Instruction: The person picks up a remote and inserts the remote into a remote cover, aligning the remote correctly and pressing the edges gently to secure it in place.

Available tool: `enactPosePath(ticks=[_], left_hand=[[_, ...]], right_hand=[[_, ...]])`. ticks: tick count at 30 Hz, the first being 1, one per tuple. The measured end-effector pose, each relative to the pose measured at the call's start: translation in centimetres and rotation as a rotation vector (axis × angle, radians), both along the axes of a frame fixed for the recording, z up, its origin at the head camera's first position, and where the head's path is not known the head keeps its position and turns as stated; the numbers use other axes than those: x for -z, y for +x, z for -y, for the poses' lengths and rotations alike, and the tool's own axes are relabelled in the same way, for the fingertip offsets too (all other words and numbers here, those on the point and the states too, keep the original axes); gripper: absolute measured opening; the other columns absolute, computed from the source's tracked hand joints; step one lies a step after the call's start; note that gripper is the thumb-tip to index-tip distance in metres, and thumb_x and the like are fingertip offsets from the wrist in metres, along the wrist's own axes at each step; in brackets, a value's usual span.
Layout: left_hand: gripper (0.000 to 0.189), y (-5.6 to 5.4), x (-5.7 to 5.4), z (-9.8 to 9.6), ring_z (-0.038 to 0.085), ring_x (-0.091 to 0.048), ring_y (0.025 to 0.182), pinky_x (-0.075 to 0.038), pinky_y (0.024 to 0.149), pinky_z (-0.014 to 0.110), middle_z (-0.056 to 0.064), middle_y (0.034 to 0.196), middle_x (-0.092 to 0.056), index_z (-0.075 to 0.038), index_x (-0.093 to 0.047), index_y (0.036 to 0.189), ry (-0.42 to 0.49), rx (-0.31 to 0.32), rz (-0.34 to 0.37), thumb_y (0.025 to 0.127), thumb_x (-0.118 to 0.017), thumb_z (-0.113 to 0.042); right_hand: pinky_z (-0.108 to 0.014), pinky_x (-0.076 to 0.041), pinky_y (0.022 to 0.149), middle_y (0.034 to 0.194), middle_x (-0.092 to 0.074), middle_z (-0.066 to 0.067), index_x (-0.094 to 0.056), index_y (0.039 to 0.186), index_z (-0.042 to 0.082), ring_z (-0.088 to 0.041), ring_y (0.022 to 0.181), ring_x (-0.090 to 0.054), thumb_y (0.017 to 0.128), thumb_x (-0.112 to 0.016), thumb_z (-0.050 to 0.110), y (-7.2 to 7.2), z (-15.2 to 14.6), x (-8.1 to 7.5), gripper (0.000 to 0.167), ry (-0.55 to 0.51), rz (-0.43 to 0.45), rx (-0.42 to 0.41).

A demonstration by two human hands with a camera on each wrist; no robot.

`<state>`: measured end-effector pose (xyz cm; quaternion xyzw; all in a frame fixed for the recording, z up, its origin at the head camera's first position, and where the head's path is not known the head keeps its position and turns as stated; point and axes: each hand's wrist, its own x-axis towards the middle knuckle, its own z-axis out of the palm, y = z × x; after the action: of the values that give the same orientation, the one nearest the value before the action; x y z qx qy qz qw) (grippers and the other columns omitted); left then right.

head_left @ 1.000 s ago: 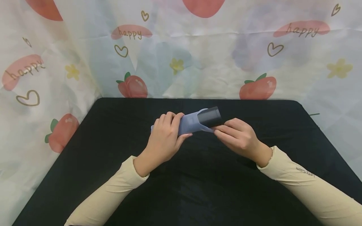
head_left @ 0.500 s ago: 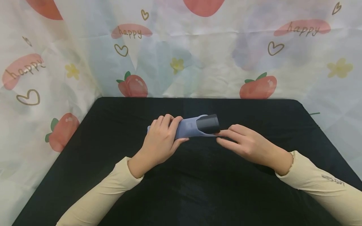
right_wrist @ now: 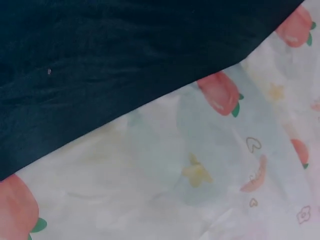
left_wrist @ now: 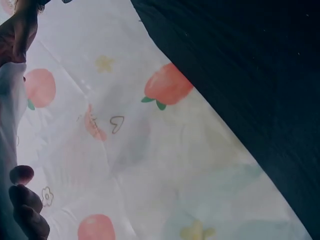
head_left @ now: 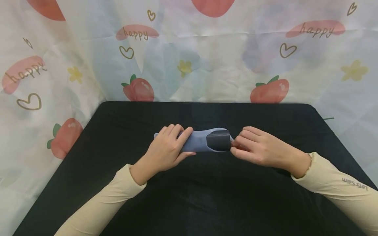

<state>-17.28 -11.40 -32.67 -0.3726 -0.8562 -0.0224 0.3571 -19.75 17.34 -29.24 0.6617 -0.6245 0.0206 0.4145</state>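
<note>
In the head view, my left hand (head_left: 166, 147) grips a long blue-grey sleeve-like case (head_left: 199, 141), fingers over its far side and thumb along the near side. A smooth dark block (head_left: 218, 140) fills the case's cut-out right end. There my right hand (head_left: 257, 146) pinches a thin blue flap at the end, fingertips right beside the block. The left wrist view catches the case (left_wrist: 9, 115) at its left edge, with left fingers (left_wrist: 30, 210) around it and part of the right hand (left_wrist: 20, 35) above. Neither hand shows in the right wrist view.
A black cloth (head_left: 206, 203) covers the table beneath both hands. Behind and to the left hangs a pale curtain (head_left: 218, 65) printed with fruit, hearts and flowers. The table's back edge (head_left: 206, 103) meets that curtain.
The case has come lower and turned from tilted up on the right to nearly level. My right hand has loosened around the flap, shifted right, then closed on it again.
</note>
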Motion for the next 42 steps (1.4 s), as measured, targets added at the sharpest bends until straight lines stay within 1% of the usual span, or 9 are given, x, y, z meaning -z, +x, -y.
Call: enactPosePath(ticks=[4,11,17,19,22,28,32,38,42], left_hand=[[0.059,0.0,0.0,0.4,0.022,-0.054,0.076,-0.047,0.070,0.033,0.009,0.089,-0.056,-0.005,-0.055,0.117,-0.005,0.025,0.014,0.079,-0.069,-0.049],[0.056,-0.1,-0.3,1.0,0.019,-0.053,0.079,-0.045,0.073,0.032,0.006,0.090,-0.056,-0.005,-0.054,0.119,0.005,0.129,0.098,0.083,-0.066,-0.046],[0.055,-0.1,-0.5,1.3,0.018,-0.054,0.083,-0.046,0.076,0.031,0.006,0.092,-0.057,-0.004,-0.054,0.118,0.000,0.190,0.155,0.083,-0.066,-0.044],[0.056,-0.1,-0.5,1.4,0.018,-0.053,0.082,-0.046,0.076,0.031,0.006,0.092,-0.057,-0.003,-0.055,0.118,0.004,0.206,0.168,0.080,-0.071,-0.042],[0.056,0.0,-0.5,1.4,0.018,-0.052,0.081,-0.046,0.076,0.030,0.006,0.092,-0.057,-0.004,-0.055,0.118,0.006,0.219,0.181,0.079,-0.071,-0.041],[0.055,0.1,-0.5,1.3,0.017,-0.051,0.080,-0.045,0.075,0.030,0.006,0.092,-0.057,-0.004,-0.054,0.119,0.019,0.234,0.182,0.083,-0.067,-0.043],[0.054,0.2,-0.3,1.0,0.017,-0.051,0.078,-0.044,0.071,0.030,0.006,0.090,-0.056,-0.004,-0.053,0.119,0.037,0.207,0.165,0.084,-0.066,-0.043],[0.056,0.6,-0.3,0.4,0.019,-0.052,0.076,-0.044,0.069,0.031,0.006,0.090,-0.057,-0.006,-0.057,0.122,0.085,0.079,0.156,0.081,-0.069,-0.042],[0.056,0.6,-0.5,0.1,0.020,-0.052,0.075,-0.044,0.068,0.032,0.007,0.089,-0.057,-0.010,-0.057,0.123,0.108,-0.010,0.139,0.080,-0.070,-0.043]], right_hand=[[-0.033,-0.042,0.062,0.069,-0.053,-0.006,-0.060,0.085,0.002,-0.020,0.063,-0.046,0.095,-0.042,-0.002,0.1,0.4,-0.4,0.021,-0.031,-0.004,-0.028],[-0.036,-0.041,0.062,0.067,-0.052,-0.008,-0.062,0.083,-0.002,-0.022,0.061,-0.046,0.093,-0.041,-0.006,0.3,1.0,-1.2,0.024,-0.088,-0.018,-0.068],[-0.040,-0.044,0.064,0.066,-0.053,-0.009,-0.063,0.083,-0.002,-0.023,0.061,-0.047,0.092,-0.042,-0.006,0.1,0.9,-0.9,0.023,-0.128,-0.062,-0.026],[-0.042,-0.045,0.064,0.065,-0.052,-0.009,-0.063,0.083,-0.003,-0.023,0.059,-0.047,0.093,-0.042,-0.006,0.2,1.0,-0.8,0.024,-0.155,-0.091,-0.008],[-0.043,-0.046,0.063,0.063,-0.050,-0.008,-0.064,0.082,-0.002,-0.023,0.055,-0.044,0.093,-0.044,-0.005,0.5,1.2,-0.7,0.023,-0.219,-0.171,0.018],[-0.044,-0.046,0.061,0.057,-0.046,-0.006,-0.067,0.081,0.001,-0.021,0.049,-0.040,0.091,-0.050,-0.004,0.6,1.7,-0.1,0.020,-0.368,-0.322,0.066],[-0.044,-0.045,0.062,0.055,-0.046,-0.006,-0.067,0.081,0.003,-0.020,0.048,-0.039,0.090,-0.051,-0.002,0.7,1.7,0.0,0.019,-0.400,-0.360,0.083],[-0.041,-0.043,0.060,0.056,-0.047,-0.004,-0.065,0.076,0.004,-0.019,0.048,-0.038,0.090,-0.052,-0.001,0.6,1.7,-0.3,0.020,-0.390,-0.368,0.063],[-0.039,-0.043,0.057,0.058,-0.049,-0.005,-0.066,0.075,0.002,-0.019,0.050,-0.039,0.091,-0.052,-0.002,0.8,1.7,-0.6,0.021,-0.334,-0.284,0.019]])
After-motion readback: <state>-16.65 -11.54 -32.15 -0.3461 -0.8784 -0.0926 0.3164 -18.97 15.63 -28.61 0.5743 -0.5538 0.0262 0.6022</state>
